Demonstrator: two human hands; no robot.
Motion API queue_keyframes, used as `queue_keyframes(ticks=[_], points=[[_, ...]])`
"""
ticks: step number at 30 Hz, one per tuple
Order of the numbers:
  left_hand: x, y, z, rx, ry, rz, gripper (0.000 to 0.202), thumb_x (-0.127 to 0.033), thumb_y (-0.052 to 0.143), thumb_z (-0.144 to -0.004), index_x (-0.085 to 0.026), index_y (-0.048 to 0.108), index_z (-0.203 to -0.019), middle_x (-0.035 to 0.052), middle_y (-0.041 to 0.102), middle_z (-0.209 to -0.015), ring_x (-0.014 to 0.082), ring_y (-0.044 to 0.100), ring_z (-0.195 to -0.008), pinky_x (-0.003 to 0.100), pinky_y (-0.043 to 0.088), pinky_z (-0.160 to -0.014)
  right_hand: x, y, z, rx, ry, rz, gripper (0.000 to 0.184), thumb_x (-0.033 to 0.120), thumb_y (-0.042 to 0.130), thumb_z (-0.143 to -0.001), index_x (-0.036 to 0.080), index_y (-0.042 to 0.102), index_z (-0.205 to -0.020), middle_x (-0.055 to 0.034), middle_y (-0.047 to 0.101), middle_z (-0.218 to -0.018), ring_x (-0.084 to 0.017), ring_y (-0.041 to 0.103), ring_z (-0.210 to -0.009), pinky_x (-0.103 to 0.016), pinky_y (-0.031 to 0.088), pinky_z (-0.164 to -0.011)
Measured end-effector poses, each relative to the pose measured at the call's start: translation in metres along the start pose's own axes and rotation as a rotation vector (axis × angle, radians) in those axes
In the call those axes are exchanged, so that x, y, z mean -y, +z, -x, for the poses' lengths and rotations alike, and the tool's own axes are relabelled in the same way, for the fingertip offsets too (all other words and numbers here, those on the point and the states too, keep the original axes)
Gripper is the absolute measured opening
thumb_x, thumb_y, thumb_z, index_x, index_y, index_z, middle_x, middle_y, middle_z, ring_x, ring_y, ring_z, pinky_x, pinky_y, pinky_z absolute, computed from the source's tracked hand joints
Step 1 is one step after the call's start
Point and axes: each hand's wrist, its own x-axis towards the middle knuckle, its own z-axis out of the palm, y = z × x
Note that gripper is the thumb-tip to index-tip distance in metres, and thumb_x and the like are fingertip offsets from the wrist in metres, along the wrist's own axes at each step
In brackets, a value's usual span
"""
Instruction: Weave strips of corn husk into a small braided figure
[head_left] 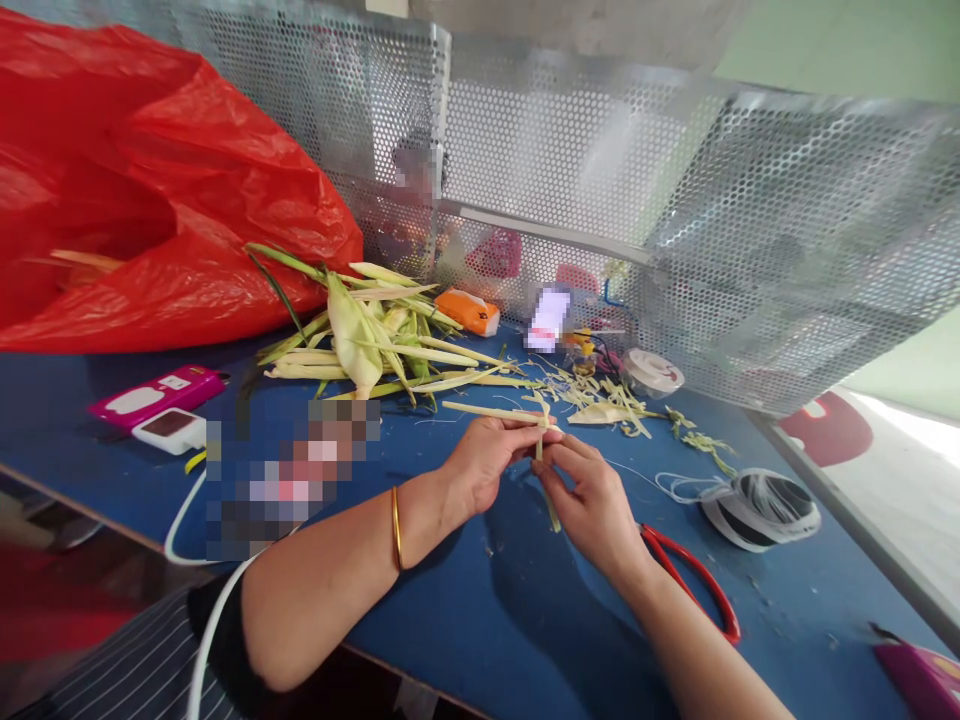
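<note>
My left hand (486, 460) pinches pale green leaf strips (491, 410) that cross one another above the blue table. From the other side my right hand (589, 495) grips the same strips between thumb and fingers, close to the crossing. One strip end hangs down below my fingertips. Just beyond lies a heap of pale green husk-like leaves (360, 345), with thin shredded scraps (600, 395) to its right. Red-handled scissors or pliers (697, 575) lie beside my right forearm, their working end hidden behind it.
A large red plastic bag (165, 190) fills the back left. Perforated metal panels (547, 150) border the blue table (442, 620). A spool of white line (765, 508), a tape roll (652, 370), an orange packet (469, 312), a lit phone (549, 318) and a magenta device (161, 392) lie around.
</note>
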Motion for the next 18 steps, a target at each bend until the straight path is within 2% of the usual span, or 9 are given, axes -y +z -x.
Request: queue_keyframes(ticks=[3,7,9,12,14,18], points=[[-0.003,-0.003,-0.001,-0.023,-0.040,-0.018,0.015,-0.018,0.078,-0.067,-0.012,0.074,-0.081,0.0068,0.072,-0.080,0.0133,0.065,-0.076,0.024,0.050,-0.075,-0.003,-0.004,-0.001,-0.020,0.001,0.069,0.029,0.028,0.045,-0.096,0.023,0.055,-0.069,-0.0017,0.062,-0.074,-0.018,0.058,-0.074,-0.031,0.042,-0.075],[-0.007,-0.005,-0.001,-0.018,-0.081,-0.047,0.011,-0.021,0.071,-0.075,-0.011,0.073,-0.081,0.0064,0.069,-0.080,0.0135,0.065,-0.074,0.026,0.053,-0.072,-0.016,-0.008,-0.003,-0.221,0.134,0.059,0.014,0.034,0.054,-0.091,0.022,0.061,-0.093,-0.0051,0.066,-0.091,-0.021,0.062,-0.084,-0.030,0.045,-0.071],[-0.008,-0.005,0.000,0.000,-0.083,-0.052,0.016,-0.026,0.071,-0.076,-0.011,0.072,-0.083,0.0058,0.068,-0.078,0.0133,0.064,-0.070,0.027,0.054,-0.069,-0.023,-0.006,-0.005,-0.191,0.136,0.027,0.018,0.034,0.059,-0.088,0.022,0.062,-0.101,-0.0060,0.068,-0.098,-0.022,0.064,-0.091,-0.032,0.047,-0.076],[-0.006,-0.003,0.001,-0.032,-0.097,-0.059,0.019,-0.029,0.074,-0.075,-0.011,0.072,-0.083,0.0029,0.065,-0.070,0.0105,0.061,-0.060,0.024,0.052,-0.062,-0.025,-0.002,-0.004,-0.141,0.119,0.047,0.012,0.032,0.055,-0.089,0.024,0.064,-0.087,-0.0044,0.071,-0.093,-0.023,0.065,-0.088,-0.035,0.046,-0.079],[-0.005,-0.003,-0.001,-0.079,-0.089,-0.085,0.017,-0.027,0.074,-0.076,-0.011,0.071,-0.081,0.0011,0.062,-0.066,0.0088,0.058,-0.055,0.022,0.048,-0.056,-0.023,-0.001,-0.003,-0.136,0.148,0.058,0.014,0.032,0.052,-0.090,0.024,0.060,-0.081,-0.0029,0.070,-0.082,-0.021,0.064,-0.077,-0.032,0.046,-0.073],[-0.004,-0.004,-0.004,-0.146,0.019,-0.211,0.016,-0.028,0.069,-0.078,-0.012,0.068,-0.077,-0.0004,0.060,-0.063,0.0071,0.052,-0.050,0.020,0.041,-0.048,-0.017,-0.005,-0.001,0.040,0.273,-0.078,0.021,0.035,0.044,-0.096,0.024,0.054,-0.080,0.0027,0.063,-0.064,-0.015,0.056,-0.050,-0.026,0.041,-0.053]])
